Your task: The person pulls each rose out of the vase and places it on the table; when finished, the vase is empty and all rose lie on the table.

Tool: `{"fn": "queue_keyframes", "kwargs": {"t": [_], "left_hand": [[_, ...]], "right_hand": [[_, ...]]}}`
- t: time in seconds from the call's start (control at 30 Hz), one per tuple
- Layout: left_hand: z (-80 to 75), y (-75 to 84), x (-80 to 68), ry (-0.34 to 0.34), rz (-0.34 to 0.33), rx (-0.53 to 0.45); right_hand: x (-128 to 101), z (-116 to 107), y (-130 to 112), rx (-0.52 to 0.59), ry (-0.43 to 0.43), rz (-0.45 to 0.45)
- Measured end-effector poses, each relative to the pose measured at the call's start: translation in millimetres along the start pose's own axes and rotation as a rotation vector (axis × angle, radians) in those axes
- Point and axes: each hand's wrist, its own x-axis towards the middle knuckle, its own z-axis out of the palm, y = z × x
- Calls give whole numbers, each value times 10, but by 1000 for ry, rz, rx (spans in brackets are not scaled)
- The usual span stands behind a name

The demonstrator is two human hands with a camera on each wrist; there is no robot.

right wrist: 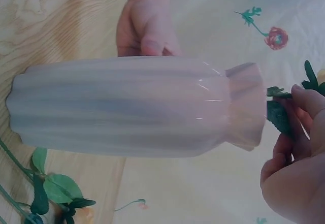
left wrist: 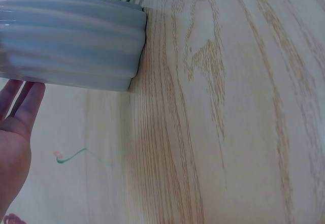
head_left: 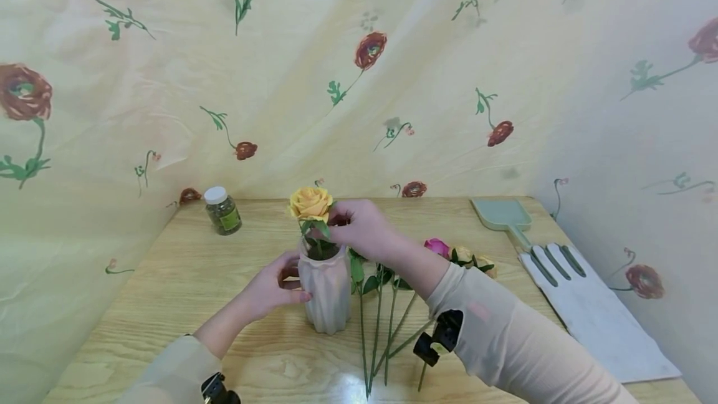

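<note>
A pale ribbed vase (head_left: 325,292) stands upright on the table, its fluted mouth (right wrist: 247,107) clear in the right wrist view. My left hand (head_left: 278,285) holds its left side, thumb toward the front and fingers against the wall; the left wrist view has those fingertips (left wrist: 31,94) on the vase. Above the mouth, my right hand (head_left: 361,226) pinches the leafy stem of a yellow rose (head_left: 311,203). The bloom is upright over the vase, and green leaves (right wrist: 278,116) sit right at the rim. The stem's lower end is hidden inside.
Several long flower stems (head_left: 377,329) lie right of the vase, with a pink rose (head_left: 436,247) and pale yellow blooms (head_left: 473,259) beyond the right forearm. A lidded jar (head_left: 223,212) stands back left. At right are a green dustpan (head_left: 502,214) and a white-and-green glove (head_left: 600,317).
</note>
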Motion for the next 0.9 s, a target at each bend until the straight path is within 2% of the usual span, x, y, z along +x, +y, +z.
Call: {"fn": "queue_keyframes", "kwargs": {"t": [0.13,0.23,0.37,0.63,0.77,0.9], "left_hand": [[6,42,-8,4,-14,22],[20,154,-36,8,-25,27],[45,277,-66,18,-37,35],[52,289,-73,25,-34,42],[55,282,-69,31,-22,37],[62,279,-67,31,-11,25]], "right_hand": [[-12,-59,-36,76,17,38],[-34,-105,-94,122,27,86],[-39,-151,-105,186,45,108],[-43,-266,-87,282,103,72],[-52,-354,-92,299,128,41],[-71,-448,-101,294,127,50]]}}
